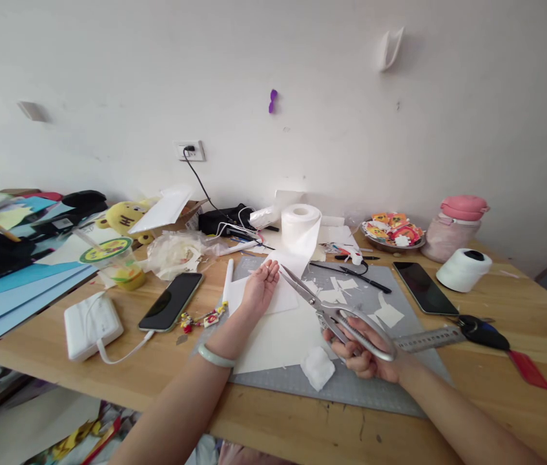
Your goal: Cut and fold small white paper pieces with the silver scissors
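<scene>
My right hand [367, 355] grips a pair of silver scissors [319, 303] by the handles. Their blades point up and left, toward my left hand, with the tips close to its fingers. My left hand [259, 287] is turned palm up with the fingers loosely out, next to the loose end of a white paper roll [297, 232]; nothing shows clearly in it. Under both hands lie white sheets [278, 339] on a grey cutting mat [374, 391]. A small crumpled white piece [318, 368] rests left of my right hand. Paper scraps [389, 313] are scattered behind the scissors.
Phones [171, 301] lie at left and right. A metal ruler [431, 338] and a utility knife [486, 332] sit at right, near a thread cone [464, 268] and a pink-lidded bottle [454, 226]. A drink cup [121, 261] and power bank [93, 325] stand at left.
</scene>
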Motion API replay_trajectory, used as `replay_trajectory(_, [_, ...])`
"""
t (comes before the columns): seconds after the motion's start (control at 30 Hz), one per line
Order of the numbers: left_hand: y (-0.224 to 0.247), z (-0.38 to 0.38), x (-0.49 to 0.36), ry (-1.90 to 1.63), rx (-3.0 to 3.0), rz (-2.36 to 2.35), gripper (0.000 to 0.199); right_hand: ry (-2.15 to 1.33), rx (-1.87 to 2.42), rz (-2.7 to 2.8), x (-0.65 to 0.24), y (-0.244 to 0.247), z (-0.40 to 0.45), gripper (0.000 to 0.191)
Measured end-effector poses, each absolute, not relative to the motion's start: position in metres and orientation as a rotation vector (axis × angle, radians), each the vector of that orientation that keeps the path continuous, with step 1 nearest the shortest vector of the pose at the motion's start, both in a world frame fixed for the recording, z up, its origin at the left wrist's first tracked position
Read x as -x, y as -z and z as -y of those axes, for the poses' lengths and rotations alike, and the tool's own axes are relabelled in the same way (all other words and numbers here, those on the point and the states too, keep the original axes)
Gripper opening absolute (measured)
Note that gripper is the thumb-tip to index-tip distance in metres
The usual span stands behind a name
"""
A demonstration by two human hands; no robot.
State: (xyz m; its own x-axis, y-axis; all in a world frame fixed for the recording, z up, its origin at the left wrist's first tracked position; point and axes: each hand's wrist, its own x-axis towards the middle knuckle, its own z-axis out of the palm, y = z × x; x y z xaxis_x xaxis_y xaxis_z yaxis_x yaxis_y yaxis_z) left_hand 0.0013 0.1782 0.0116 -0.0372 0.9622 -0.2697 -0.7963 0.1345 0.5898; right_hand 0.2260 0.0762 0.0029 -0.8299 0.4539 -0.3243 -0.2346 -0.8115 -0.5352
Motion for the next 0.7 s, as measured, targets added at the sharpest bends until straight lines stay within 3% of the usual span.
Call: replay_trajectory(0.7, [-0.0113,-0.177,0.0005,-1.496,-0.347,-0.67,0.005,-2.604,0.648,0.7,-0.226,-0.0031,-0.0759,0.042])
